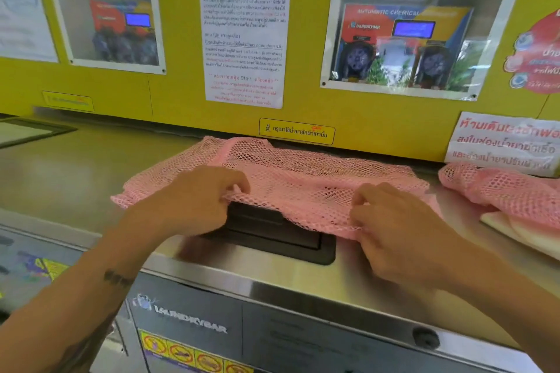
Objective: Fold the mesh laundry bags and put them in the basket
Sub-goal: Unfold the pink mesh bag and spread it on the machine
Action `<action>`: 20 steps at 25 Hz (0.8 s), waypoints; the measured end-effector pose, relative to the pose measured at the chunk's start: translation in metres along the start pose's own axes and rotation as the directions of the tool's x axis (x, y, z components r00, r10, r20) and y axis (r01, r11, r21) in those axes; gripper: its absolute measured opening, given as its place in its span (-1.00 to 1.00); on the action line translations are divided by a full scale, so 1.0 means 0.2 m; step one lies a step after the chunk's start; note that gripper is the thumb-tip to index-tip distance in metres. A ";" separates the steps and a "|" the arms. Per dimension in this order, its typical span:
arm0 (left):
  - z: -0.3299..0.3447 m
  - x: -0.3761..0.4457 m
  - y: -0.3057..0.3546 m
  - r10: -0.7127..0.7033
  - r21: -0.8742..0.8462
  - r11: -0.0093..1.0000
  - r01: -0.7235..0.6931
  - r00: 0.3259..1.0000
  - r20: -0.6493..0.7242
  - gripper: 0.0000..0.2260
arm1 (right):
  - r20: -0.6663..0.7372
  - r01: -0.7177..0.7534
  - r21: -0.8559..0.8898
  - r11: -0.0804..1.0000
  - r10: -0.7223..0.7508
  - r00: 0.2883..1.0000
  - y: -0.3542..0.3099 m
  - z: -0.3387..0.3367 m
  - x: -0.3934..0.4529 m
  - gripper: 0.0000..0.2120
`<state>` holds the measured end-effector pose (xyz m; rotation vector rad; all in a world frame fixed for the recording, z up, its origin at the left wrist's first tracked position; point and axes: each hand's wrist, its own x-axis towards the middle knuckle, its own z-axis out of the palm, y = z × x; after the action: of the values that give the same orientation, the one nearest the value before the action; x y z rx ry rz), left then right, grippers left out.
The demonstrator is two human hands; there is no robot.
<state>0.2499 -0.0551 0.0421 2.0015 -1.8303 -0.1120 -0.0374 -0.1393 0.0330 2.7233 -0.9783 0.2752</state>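
Observation:
A pink mesh laundry bag (297, 172) lies spread on the steel top of a washing machine, its far edge against the yellow wall. My left hand (194, 200) pinches the bag's near edge at the left and my right hand (394, 227) pinches it at the right. The near edge is lifted slightly over a black detergent drawer lid (272, 230). Another pink mesh bag (509, 191) lies bunched at the right edge. No basket is in view.
The steel machine top (75, 166) runs left and right, ending at a front edge (272, 285) near me. A cream-coloured flat item (524, 233) sits under the right bag. Posters and notices cover the yellow wall (303, 106) behind.

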 end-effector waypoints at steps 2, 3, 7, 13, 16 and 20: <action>-0.06 -0.01 0.00 0.021 -0.013 1.000 -0.025 0.976 -0.217 -0.70 | -0.085 0.067 0.305 0.950 -0.043 0.995 -0.02 -0.06 -0.02 -0.85; -0.09 -0.01 0.00 0.006 -0.035 0.999 -0.017 0.955 -0.296 -0.73 | -0.105 0.107 0.412 0.905 -0.069 0.992 -0.01 -0.08 -0.03 -0.90; -0.18 -0.12 0.06 -0.101 -0.230 0.971 0.064 0.984 -0.150 -0.68 | 0.126 0.137 0.671 0.729 -0.295 0.947 0.02 -0.19 -0.09 -0.91; -0.10 -0.21 0.17 -0.218 -0.547 0.828 0.125 0.970 -0.109 -0.70 | 0.389 0.053 0.361 0.931 -0.202 0.899 0.25 -0.11 0.01 -0.44; -0.01 -0.19 0.14 -0.376 -0.371 0.852 0.368 0.925 0.053 -0.65 | 0.586 0.034 0.189 0.981 -0.141 0.798 0.34 -0.03 0.05 -0.18; 0.01 -0.26 0.07 -0.417 -0.219 0.869 0.444 0.895 0.159 -0.41 | 0.750 0.048 0.052 0.997 -0.071 0.657 0.45 -0.15 0.06 0.01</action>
<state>0.2293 -0.0060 0.0335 2.2144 -1.3102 -0.5649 -0.0892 -0.2056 0.0792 2.8982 -1.0347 -0.9601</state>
